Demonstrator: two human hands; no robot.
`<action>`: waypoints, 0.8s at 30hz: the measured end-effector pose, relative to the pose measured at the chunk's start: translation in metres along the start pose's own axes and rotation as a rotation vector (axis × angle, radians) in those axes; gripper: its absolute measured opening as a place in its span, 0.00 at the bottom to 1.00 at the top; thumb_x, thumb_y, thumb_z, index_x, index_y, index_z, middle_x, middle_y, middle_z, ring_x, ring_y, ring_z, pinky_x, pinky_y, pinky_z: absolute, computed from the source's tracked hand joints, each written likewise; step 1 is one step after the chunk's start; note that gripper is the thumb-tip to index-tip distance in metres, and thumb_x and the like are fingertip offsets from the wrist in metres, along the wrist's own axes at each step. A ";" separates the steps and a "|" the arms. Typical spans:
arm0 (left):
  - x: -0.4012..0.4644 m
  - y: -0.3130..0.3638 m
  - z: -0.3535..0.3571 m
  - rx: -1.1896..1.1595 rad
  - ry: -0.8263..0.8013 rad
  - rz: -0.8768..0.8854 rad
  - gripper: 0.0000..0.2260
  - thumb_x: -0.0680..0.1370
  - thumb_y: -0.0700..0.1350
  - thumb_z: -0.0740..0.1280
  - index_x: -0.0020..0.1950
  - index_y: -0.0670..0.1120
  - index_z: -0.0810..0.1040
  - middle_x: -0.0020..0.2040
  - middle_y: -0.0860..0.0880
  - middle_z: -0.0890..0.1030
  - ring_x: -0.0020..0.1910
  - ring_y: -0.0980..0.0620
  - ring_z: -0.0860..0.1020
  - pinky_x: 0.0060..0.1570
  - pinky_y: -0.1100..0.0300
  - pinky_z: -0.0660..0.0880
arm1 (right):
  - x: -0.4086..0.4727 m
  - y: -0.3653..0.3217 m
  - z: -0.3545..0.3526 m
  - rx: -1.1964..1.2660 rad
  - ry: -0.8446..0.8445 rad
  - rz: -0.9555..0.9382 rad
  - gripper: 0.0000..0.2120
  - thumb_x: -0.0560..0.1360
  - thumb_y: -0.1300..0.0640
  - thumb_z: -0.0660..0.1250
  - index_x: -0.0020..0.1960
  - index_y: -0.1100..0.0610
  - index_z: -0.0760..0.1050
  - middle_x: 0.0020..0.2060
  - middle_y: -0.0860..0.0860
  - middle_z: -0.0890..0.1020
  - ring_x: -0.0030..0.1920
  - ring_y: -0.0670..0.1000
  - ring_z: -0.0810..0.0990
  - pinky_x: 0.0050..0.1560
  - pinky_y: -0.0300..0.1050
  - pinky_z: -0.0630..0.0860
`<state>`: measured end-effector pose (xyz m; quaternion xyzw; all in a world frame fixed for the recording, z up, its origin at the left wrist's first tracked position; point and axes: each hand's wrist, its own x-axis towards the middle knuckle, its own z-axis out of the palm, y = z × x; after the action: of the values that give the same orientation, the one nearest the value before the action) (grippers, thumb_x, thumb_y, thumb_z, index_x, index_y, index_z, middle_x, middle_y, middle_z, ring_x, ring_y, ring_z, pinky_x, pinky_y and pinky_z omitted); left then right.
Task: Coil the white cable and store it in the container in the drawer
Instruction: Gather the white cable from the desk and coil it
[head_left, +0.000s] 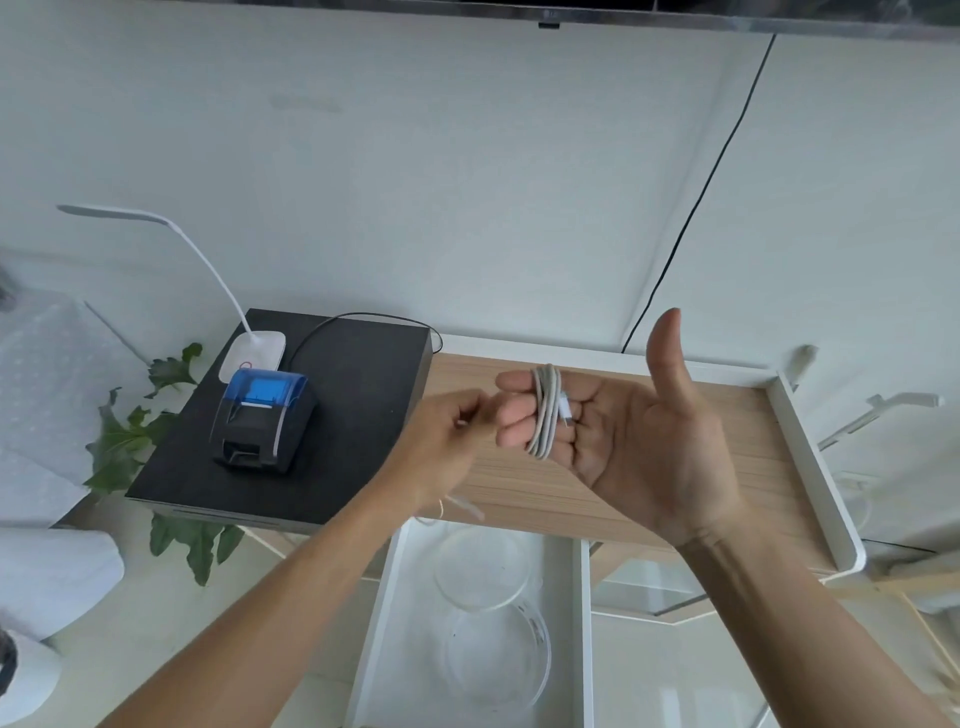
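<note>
The white cable (544, 410) is wound in several loops around the four fingers of my right hand (623, 436), which is held palm up with the thumb raised above the wooden desk top (524, 488). A plug end lies against the fingers. My left hand (447, 436), blurred, sits just left of those fingertips with its fingers pinched on the cable's loose end; a bit of white cable trails below its wrist. Under both hands the white drawer (384, 597) stands open, with a clear round container (493, 639) and its clear lid inside.
A black box (353, 415) on the left carries a small blue-lidded printer (265, 421) and a white lamp base (253, 356). Green leaves (124, 441) stick out at far left. A white raised rim (815, 467) borders the desk's right side. A black wire (691, 218) runs down the wall.
</note>
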<state>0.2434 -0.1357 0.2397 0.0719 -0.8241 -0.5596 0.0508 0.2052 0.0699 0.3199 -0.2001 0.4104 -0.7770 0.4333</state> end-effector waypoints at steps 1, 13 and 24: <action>-0.008 -0.001 0.005 0.020 -0.017 0.001 0.14 0.84 0.48 0.70 0.43 0.42 0.85 0.32 0.51 0.82 0.35 0.59 0.75 0.42 0.52 0.77 | 0.001 -0.001 -0.001 0.012 0.030 -0.017 0.57 0.72 0.22 0.50 0.71 0.74 0.74 0.57 0.68 0.85 0.56 0.64 0.86 0.68 0.57 0.76; -0.072 0.061 -0.012 0.276 -0.312 0.140 0.16 0.85 0.57 0.66 0.43 0.50 0.83 0.34 0.51 0.81 0.30 0.57 0.73 0.33 0.65 0.68 | 0.013 0.008 -0.033 -0.304 0.272 0.055 0.54 0.76 0.24 0.43 0.70 0.70 0.75 0.60 0.68 0.85 0.61 0.64 0.85 0.76 0.63 0.69; -0.020 0.087 -0.052 0.317 -0.054 0.310 0.13 0.75 0.63 0.75 0.42 0.54 0.87 0.28 0.59 0.79 0.27 0.57 0.71 0.34 0.61 0.69 | 0.003 0.009 -0.016 -0.437 0.026 0.171 0.55 0.74 0.24 0.41 0.66 0.71 0.79 0.48 0.64 0.84 0.45 0.62 0.84 0.60 0.56 0.75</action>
<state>0.2665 -0.1482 0.3396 -0.0636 -0.9039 -0.4103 0.1024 0.1974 0.0717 0.3034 -0.2437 0.5897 -0.6328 0.4386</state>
